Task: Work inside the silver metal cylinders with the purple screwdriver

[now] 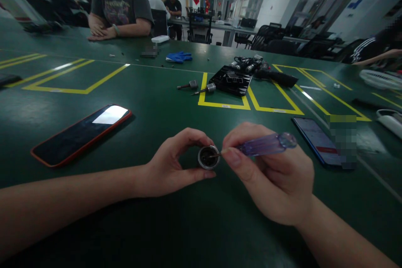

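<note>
Between thumb and fingers, my left hand (176,163) grips a small round metal cup-shaped part (201,163), its dark hollow end turned toward me. My right hand (273,180) is closed around a screwdriver (264,144) with a clear purplish handle. The screwdriver's thin shaft points left, and its tip reaches into the part's opening; what it touches inside is too dark to make out. Both hands are above the green table (125,226). Beyond them lie two small metal pieces with thin shafts, one metal piece (188,85) beside the other metal piece (205,88).
A red-cased phone (81,136) lies at left, a blue-edged phone (320,140) at right. Farther back are a blue glove (179,57), a black plate-like piece (232,80) and a heap of dark parts (251,65). Across the table sits a person (121,12).
</note>
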A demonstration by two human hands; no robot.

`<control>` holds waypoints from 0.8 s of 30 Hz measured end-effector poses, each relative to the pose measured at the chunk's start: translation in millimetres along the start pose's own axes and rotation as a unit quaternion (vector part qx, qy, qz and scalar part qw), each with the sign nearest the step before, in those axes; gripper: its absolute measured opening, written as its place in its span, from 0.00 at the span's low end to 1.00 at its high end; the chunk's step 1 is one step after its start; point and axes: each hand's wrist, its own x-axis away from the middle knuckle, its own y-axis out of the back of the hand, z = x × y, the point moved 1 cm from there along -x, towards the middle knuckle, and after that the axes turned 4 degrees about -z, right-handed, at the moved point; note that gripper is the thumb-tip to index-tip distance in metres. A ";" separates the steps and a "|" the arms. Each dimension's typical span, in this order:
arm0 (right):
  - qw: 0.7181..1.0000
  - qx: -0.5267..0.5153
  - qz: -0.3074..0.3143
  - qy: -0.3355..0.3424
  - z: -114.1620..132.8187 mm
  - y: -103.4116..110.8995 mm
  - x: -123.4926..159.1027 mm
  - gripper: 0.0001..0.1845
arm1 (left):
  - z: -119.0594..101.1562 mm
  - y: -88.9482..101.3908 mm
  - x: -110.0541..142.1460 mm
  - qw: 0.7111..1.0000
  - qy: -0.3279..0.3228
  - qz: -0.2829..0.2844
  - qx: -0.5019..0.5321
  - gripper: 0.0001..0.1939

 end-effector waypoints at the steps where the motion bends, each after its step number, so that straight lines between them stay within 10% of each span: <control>1: 1.000 -0.001 -0.002 0.001 0.2 0.1 -0.2 0.01 | -0.3 -0.1 -0.1 1.000 0.000 -0.001 0.000 0.20; 24: 0.993 0.117 -0.031 -0.007 4.2 -2.6 -0.1 0.07 | -3.0 -0.5 1.4 0.995 -0.080 0.053 -0.013 0.18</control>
